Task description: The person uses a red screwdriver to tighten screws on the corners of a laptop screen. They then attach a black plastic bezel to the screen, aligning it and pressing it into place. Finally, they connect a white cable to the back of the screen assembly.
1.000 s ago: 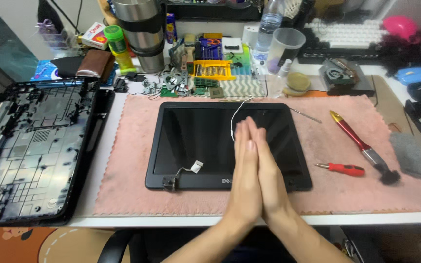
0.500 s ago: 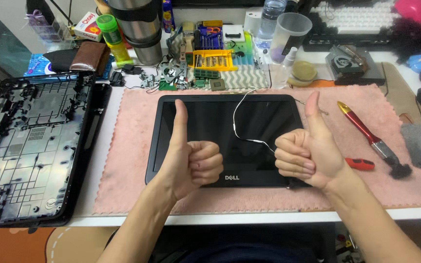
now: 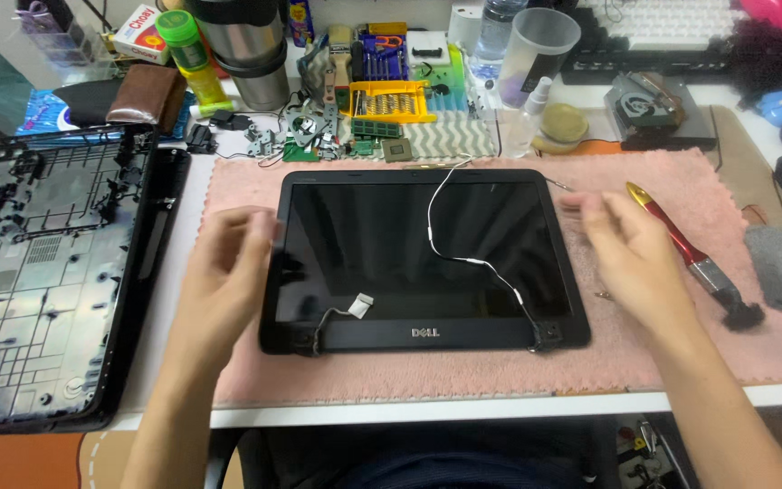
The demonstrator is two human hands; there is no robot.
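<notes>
**Two open hands flank a detached laptop screen on a pink mat**

We look down from head height at a crowded tabletop [image 3: 500, 407]. At its centre lies a pink fleece mat [image 3: 662, 353], spread, we judge, to cushion the glass of the part resting on it: a laptop screen panel [image 3: 409, 254], black, face up, hinges toward us. A thin white cable [image 3: 463, 260] trails across the dark glass from the top edge to the right hinge, and a short ribbon lead [image 3: 355, 306] curls up near the left hinge.

Our left hand [image 3: 224, 272] hovers at the panel's left edge, fingers loosely spread, blurred by motion; its grip is open and holds nothing. Our right hand [image 3: 631, 258] hangs just beside the panel's right edge, also open, empty and blurred. The panel therefore sits between the two hands, flat on the mat; whether either hand touches its frame, we cannot tell.

To the right, near the right hand, a red-handled brush [image 3: 694, 258] lies diagonally on the mat. To the far left sits the laptop's bare black base shell [image 3: 38, 272], off the mat. Behind the panel are a yellow parts tray [image 3: 391, 100], small circuit pieces, a clear plastic cup [image 3: 540, 45] and a steel tumbler [image 3: 246, 45], all well clear of the working space.
</notes>
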